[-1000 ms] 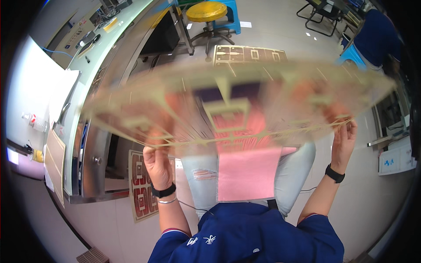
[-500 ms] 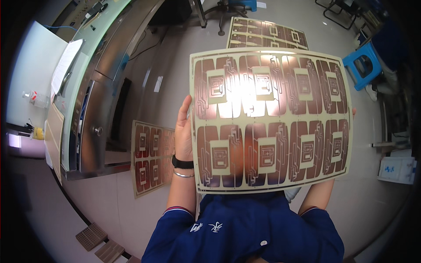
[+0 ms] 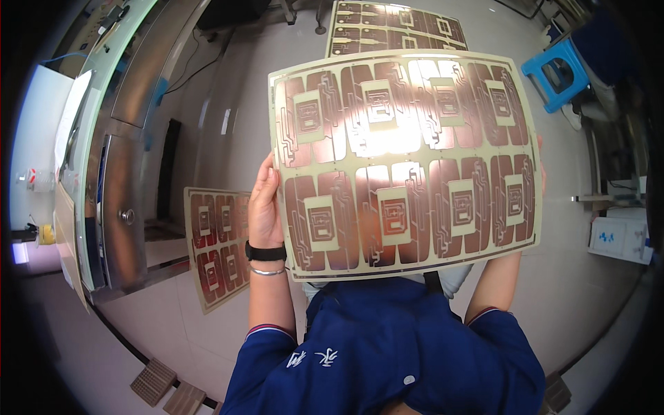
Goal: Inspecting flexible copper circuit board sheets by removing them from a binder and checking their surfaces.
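A large printed circuit board panel (image 3: 349, 160), pale green with shiny copper patterns in two rows, is held up before my chest. My left hand (image 3: 265, 207) grips its left edge, fingers partly behind the panel. I wear a black band and a silver bangle on that wrist. At the panel's right edge only a sliver of my right hand (image 3: 541, 164) shows; the rest is hidden behind the board. Light glares off the upper middle of the copper. Beyond the top edge is a similar panel (image 3: 401, 31), partly covered by the held one. Another panel (image 3: 196, 259) stands tilted at the lower left.
To the left runs a glass-topped workbench with a metal drawer cabinet (image 3: 119, 197). A blue plastic stool (image 3: 550, 72) stands at the far right beside a person's leg and shoe. A white box (image 3: 619, 239) lies on the right. Brown trays (image 3: 153, 382) are at the lower left.
The held panel has shifted left and up in the picture and tilted a little, both hands moving with it. The surroundings have also shifted left, so my head has moved.
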Demonstrator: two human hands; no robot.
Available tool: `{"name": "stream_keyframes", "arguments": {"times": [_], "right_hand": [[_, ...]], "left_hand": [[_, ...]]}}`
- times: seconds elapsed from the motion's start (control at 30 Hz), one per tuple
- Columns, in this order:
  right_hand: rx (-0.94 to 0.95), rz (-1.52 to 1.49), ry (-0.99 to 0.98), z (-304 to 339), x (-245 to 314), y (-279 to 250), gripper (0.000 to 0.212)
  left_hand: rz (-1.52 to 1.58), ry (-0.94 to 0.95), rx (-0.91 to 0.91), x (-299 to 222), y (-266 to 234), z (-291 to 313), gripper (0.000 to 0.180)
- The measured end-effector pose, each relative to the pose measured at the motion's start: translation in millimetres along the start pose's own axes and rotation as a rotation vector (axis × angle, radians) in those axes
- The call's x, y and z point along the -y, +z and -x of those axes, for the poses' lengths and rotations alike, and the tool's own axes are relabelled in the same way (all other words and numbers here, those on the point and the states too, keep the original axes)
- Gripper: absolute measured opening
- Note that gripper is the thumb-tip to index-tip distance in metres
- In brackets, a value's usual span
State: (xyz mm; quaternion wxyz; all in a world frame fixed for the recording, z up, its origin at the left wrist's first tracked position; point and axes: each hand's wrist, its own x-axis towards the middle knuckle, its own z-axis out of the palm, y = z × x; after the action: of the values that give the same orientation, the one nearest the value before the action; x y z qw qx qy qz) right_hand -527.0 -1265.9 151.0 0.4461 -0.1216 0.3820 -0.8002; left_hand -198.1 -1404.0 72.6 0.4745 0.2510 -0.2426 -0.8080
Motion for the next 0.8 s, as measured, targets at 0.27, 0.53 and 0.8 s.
{"name": "stream_keyframes", "arguments": {"times": [0.27, 0.53, 0.8], "right_hand": [[-0.226, 0.358, -0.278, -9, -4, -79, 0.033], [-0.284, 0.294, -0.309, -20, 4, -121, 0.028], [-0.100, 0.260, -0.162, -10, 35, -67, 0.042]], "left_hand": [[-0.244, 0.005, -0.041, 3, -11, 2, 0.038], [-0.544, 0.017, -0.175, 6, 8, 5, 0.037], [-0.550, 0.095, -0.308, 12, 15, 4, 0.036]]}}
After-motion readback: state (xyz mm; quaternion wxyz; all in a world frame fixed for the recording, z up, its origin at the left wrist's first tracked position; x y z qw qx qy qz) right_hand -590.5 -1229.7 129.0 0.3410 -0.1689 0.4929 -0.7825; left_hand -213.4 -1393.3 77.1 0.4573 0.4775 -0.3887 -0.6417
